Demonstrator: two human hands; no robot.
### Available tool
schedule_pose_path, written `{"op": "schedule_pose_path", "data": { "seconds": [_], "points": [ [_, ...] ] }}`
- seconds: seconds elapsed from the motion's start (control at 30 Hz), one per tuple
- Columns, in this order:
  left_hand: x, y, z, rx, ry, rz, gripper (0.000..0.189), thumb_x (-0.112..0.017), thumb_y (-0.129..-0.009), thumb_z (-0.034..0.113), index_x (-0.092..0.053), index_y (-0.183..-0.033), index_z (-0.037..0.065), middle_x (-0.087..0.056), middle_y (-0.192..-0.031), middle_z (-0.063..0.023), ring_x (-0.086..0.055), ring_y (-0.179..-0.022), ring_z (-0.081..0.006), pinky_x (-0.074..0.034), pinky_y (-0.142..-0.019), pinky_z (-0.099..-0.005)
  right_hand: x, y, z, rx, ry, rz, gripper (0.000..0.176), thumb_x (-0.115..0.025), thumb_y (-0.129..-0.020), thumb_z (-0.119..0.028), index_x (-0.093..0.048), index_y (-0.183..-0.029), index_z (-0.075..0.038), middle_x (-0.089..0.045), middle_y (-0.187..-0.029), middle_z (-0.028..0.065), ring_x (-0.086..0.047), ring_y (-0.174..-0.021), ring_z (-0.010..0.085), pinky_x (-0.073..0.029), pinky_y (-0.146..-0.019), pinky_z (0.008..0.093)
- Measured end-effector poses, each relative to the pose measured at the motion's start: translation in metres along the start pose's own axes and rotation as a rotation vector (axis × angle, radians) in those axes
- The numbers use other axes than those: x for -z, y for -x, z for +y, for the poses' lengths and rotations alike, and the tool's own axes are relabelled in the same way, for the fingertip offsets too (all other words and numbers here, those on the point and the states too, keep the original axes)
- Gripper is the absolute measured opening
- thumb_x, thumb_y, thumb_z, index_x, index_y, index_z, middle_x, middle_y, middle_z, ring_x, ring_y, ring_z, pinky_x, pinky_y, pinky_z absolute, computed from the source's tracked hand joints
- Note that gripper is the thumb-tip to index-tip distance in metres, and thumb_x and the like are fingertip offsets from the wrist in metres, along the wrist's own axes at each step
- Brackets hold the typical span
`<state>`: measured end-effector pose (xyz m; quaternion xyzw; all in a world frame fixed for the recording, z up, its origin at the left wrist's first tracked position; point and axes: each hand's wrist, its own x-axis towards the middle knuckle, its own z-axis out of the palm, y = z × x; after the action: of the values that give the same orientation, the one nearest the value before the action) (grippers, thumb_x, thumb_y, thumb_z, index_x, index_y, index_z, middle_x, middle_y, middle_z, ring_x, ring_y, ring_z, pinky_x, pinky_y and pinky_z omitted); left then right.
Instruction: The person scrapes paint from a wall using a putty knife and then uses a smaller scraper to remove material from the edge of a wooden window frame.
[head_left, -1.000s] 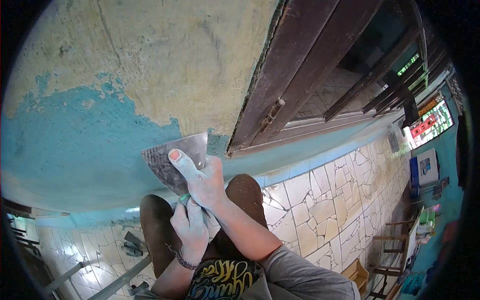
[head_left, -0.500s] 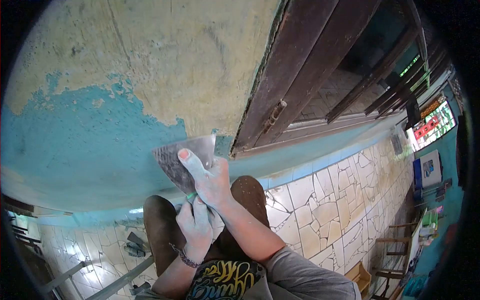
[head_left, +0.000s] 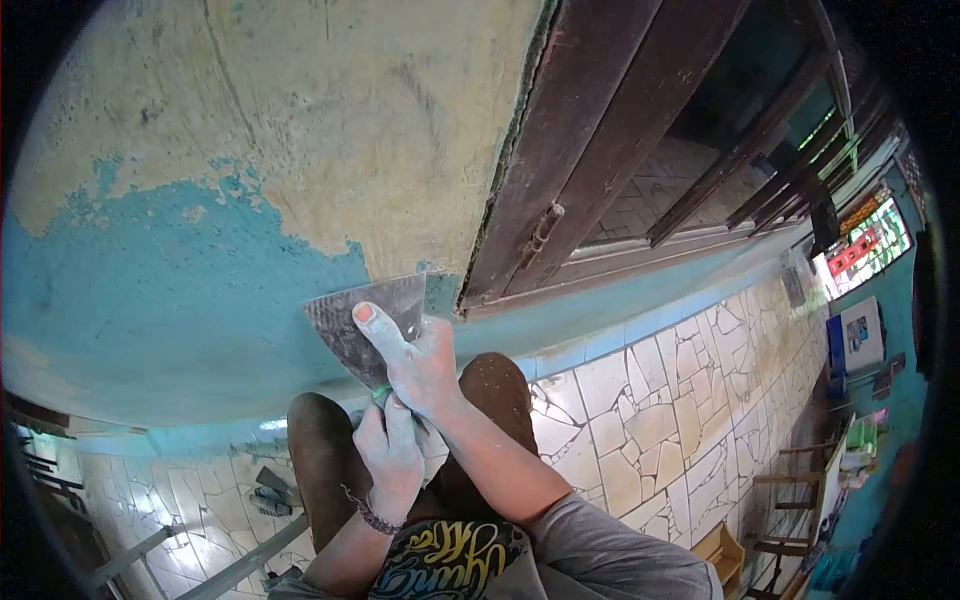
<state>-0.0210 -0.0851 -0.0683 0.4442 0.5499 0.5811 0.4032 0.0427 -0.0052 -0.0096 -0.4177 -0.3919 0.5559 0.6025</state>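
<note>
Both hands, dusted with pale powder, are closed on a wide scraper (head_left: 350,325) with a grey blade and a bit of green at its neck. My right hand (head_left: 425,370) wraps the blade's right side, its thumb pressed flat on the face. Lower down, my left hand (head_left: 390,450) grips around the handle, which is mostly hidden by the fingers. The blade's top edge lies at the wall, where turquoise paint (head_left: 180,290) borders a bare yellowish patch (head_left: 350,150).
A dark wooden window frame (head_left: 560,140) with a hinge (head_left: 543,235) is set in the wall at upper right. Pale crazy-paved tiles (head_left: 650,420) cover the floor below. Grey metal rails (head_left: 240,560) run at lower left, near a pair of sandals (head_left: 270,500).
The view has shifted slightly, moving the wall and window a little left in the picture. The scraper's blade has tilted slightly; both hands keep the same hold.
</note>
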Motion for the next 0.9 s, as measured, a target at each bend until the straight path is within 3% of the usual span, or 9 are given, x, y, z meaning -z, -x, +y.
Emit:
{"op": "schedule_pose_path", "data": {
  "seconds": [0.17, 0.27, 0.3, 0.43, 0.57, 0.6, 0.67, 0.8, 0.9],
  "points": [
    [-0.001, -0.005, 0.011, 0.037, 0.038, -0.029, 0.029, -0.052, -0.098, 0.021, -0.06, -0.088, -0.005, -0.059, -0.066, -0.0082, -0.05, -0.061, -0.0108, -0.042, -0.055, -0.032, 0.0, -0.001, -0.014, -0.037, 0.027, -0.048, 0.035, -0.07, -0.089, -0.033, -0.068, -0.094, 0.002, -0.065, -0.084, -0.0006, -0.052, -0.078, 0.005, -0.045, -0.069, 0.0238],
    [-0.001, -0.001, -0.017, -0.231, -0.04, -0.077, 0.035, -0.041, -0.104, 0.029, -0.055, -0.095, -0.002, -0.053, -0.062, -0.0026, -0.047, -0.04, -0.0105, -0.036, -0.038, -0.0257, 0.008, 0.004, -0.009, -0.04, 0.057, -0.07, 0.034, -0.069, -0.09, -0.032, -0.067, -0.099, 0.001, -0.064, -0.086, -0.0003, -0.053, -0.077, 0.0055, -0.045, -0.068, 0.0238],
    [-0.002, 0.009, -0.006, 0.032, 0.155, -0.158, 0.037, -0.041, -0.104, 0.031, -0.055, -0.093, -0.002, -0.055, -0.063, -0.0037, -0.051, -0.043, -0.0108, -0.037, -0.041, -0.0254, 0.016, 0.009, -0.005, -0.094, 0.009, -0.119, 0.034, -0.069, -0.09, -0.031, -0.067, -0.101, 0.001, -0.064, -0.086, -0.0002, -0.053, -0.077, 0.0059, -0.046, -0.068, 0.0238],
    [-0.002, 0.026, -0.012, 0.25, 0.301, -0.365, 0.041, -0.049, -0.1, 0.037, -0.055, -0.083, 0.0, -0.054, -0.053, -0.0032, -0.053, -0.043, -0.0127, -0.041, -0.044, -0.0272, 0.054, 0.042, 0.02, -0.211, -0.046, -0.214, 0.035, -0.065, -0.093, -0.027, -0.06, -0.112, 0.002, -0.064, -0.083, 0.002, -0.059, -0.074, 0.0099, -0.05, -0.064, 0.0237],
    [-0.002, -0.003, -0.012, -0.158, -0.24, -0.397, 0.036, -0.065, -0.089, 0.035, -0.058, -0.091, 0.0, -0.059, -0.066, -0.0069, -0.057, -0.057, -0.0145, -0.045, -0.055, -0.029, 0.078, 0.045, -0.004, -0.077, -0.032, -0.041, 0.03, -0.064, -0.094, -0.026, -0.06, -0.105, 0.002, -0.064, -0.078, 0.0054, -0.06, -0.064, 0.012, -0.05, -0.055, 0.0258],
    [0.003, -0.01, 0.018, 0.086, -0.146, -0.491, 0.036, -0.072, -0.084, 0.032, -0.057, -0.097, 0.001, -0.06, -0.074, -0.0038, -0.055, -0.066, -0.0157, -0.047, -0.065, -0.0315, 0.081, 0.044, -0.013, -0.123, -0.106, 0.011, 0.026, -0.065, -0.093, -0.023, -0.062, -0.102, 0.002, -0.065, -0.083, 0.0039, -0.06, -0.065, 0.0102, -0.049, -0.056, 0.0246],
    [-0.013, -0.026, 0.004, -0.325, -0.11, -0.416, 0.04, -0.075, -0.08, 0.03, -0.056, -0.101, 0.002, -0.058, -0.078, 0.0002, -0.053, -0.065, -0.0141, -0.046, -0.064, -0.0303, 0.084, 0.037, -0.02, -0.126, -0.062, -0.01, 0.025, -0.064, -0.093, -0.023, -0.062, -0.1, 0.001, -0.063, -0.079, 0.0035, -0.058, -0.061, 0.0101, -0.047, -0.052, 0.0243],
    [-0.049, -0.043, 0.041, -0.031, 0.403, -0.414, 0.034, -0.068, -0.089, 0.034, -0.056, -0.102, 0.004, -0.055, -0.079, 0.0026, -0.045, -0.055, -0.0061, -0.039, -0.051, -0.0223, 0.074, 0.017, -0.014, 0.139, 0.052, 0.076, 0.021, -0.064, -0.094, -0.022, -0.062, -0.095, -0.001, -0.058, -0.069, 0.0023, -0.055, -0.053, 0.0101, -0.043, -0.045, 0.0245],
    [-0.069, -0.057, 0.052, 0.167, 0.517, -0.328, 0.036, -0.053, -0.099, 0.04, -0.057, -0.091, 0.005, -0.05, -0.072, 0.0051, -0.036, -0.051, -0.0001, -0.03, -0.043, -0.0201, 0.081, 0.016, -0.021, -0.051, 0.067, -0.001, 0.02, -0.064, -0.094, -0.023, -0.063, -0.097, -0.002, -0.061, -0.072, 0.0007, -0.054, -0.057, 0.0078, -0.043, -0.049, 0.0242]
  ]
}}
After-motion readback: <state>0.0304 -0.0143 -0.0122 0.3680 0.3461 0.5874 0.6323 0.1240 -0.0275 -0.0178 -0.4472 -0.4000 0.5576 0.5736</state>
